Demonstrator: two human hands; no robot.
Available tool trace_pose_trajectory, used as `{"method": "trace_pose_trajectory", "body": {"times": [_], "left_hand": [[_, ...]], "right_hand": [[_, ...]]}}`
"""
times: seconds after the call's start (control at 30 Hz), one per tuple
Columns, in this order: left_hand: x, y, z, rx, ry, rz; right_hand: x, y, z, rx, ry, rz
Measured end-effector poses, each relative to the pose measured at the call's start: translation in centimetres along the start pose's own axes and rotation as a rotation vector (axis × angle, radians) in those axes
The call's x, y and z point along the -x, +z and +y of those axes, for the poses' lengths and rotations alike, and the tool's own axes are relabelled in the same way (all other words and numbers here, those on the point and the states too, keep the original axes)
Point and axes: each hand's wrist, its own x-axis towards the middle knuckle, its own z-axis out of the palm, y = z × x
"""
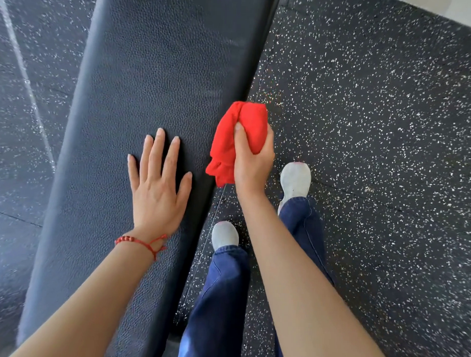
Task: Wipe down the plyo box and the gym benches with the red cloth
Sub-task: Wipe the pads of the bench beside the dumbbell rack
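Observation:
A long gym bench (152, 68) with black pebbled padding runs from the lower left up to the top middle. My left hand (159, 186) lies flat on the pad, fingers spread, with a red bead bracelet at the wrist. My right hand (252, 157) grips the bunched red cloth (238, 133) just off the bench's right edge, above the floor. The cloth hangs down past my thumb. No plyo box is in view.
Black rubber floor with white speckles (377, 130) surrounds the bench. My feet in pale shoes (295, 179) and dark blue trousers (219, 298) stand right of the bench. A thin pale line (24, 72) crosses the floor at the left.

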Motion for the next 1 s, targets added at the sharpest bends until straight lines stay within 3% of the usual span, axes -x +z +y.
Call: {"method": "trace_pose_trajectory", "body": {"times": [0.27, 0.63, 0.87, 1.0], "left_hand": [[3.4, -0.5, -1.5, 0.021, 0.041, 0.036], [9.5, 1.1, -3.2, -0.045, -0.047, 0.013], [9.7, 0.9, -3.2, -0.049, -0.047, -0.009], [11.3, 0.9, -2.5, -0.005, -0.153, 0.041]], "right_hand": [[8.8, -2.3, 4.9, 0.037, 0.081, -0.019], [4.3, -0.8, 2.5, 0.021, -0.013, 0.002], [9.7, -2.8, 5.9, 0.046, 0.023, -0.05], [13.7, -4.2, 8.3, 0.072, 0.081, -0.091]]}}
